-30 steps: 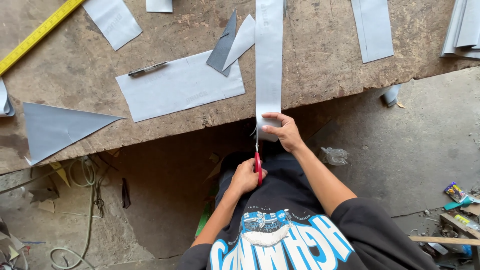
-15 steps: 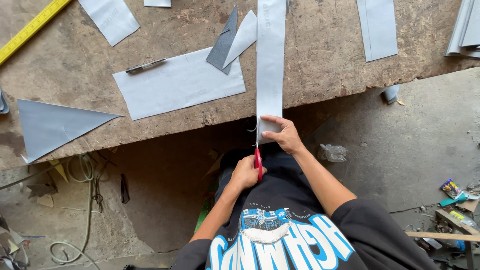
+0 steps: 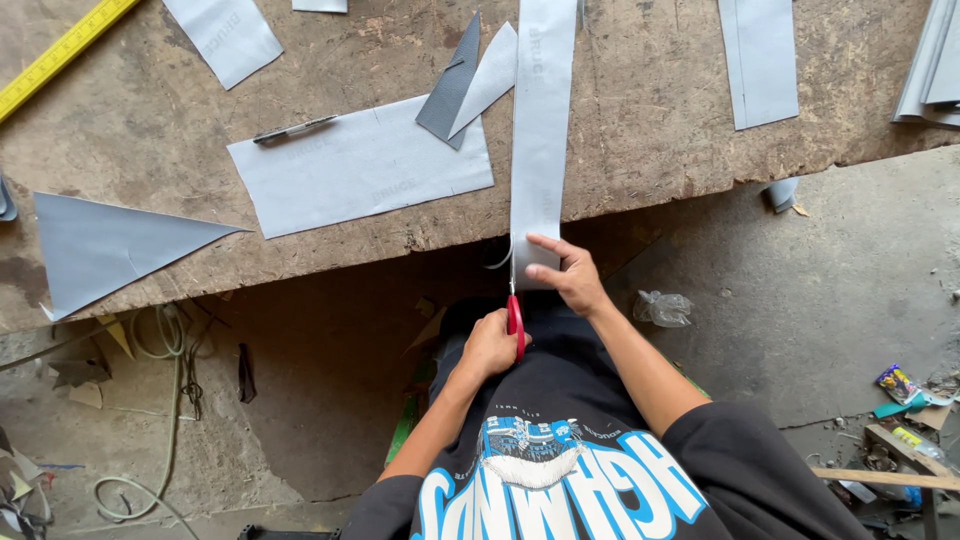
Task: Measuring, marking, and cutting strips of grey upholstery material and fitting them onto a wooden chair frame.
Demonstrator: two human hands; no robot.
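- Right hand (image 3: pixel 572 277) is pinching the strip (image 3: pixel 543 130) end taut, overhanging the worktop (image 3: pixel 640 120).
- Left hand (image 3: pixel 490 345), grip closed around red scissors (image 3: pixel 515 322), is cutting its left edge.

This is a rough workshop. A worn, scarred wooden workbench (image 3: pixel 640 150) carries cut grey sheet pieces (image 3: pixel 360 165) and a yellow folding ruler (image 3: pixel 60 55); below the bench, loose cables (image 3: pixel 165 350) and scraps litter the dusty concrete floor (image 3: pixel 830 290).
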